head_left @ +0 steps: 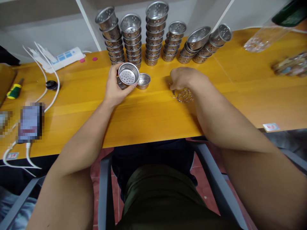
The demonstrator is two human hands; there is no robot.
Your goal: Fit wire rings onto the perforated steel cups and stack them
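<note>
Glossy orange-yellow on the tabletop [148, 124]. Silver on the stacked cups [153, 41] along its back edge, dotted with small round holes. Silver again on the held cup [129, 76], with dark holes across its base, and on the thin wires [184, 101]. White with light-blue patches on the power strip [64, 59]; bright pink on two flat discs [95, 59] near the back edge; green and yellow on the screwdriver handle [14, 91] farther left.

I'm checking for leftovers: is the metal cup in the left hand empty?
Empty: the metal cup in the left hand shows bare, holed bottom.

Thin wire pieces [183, 95], exact number unclear
</note>
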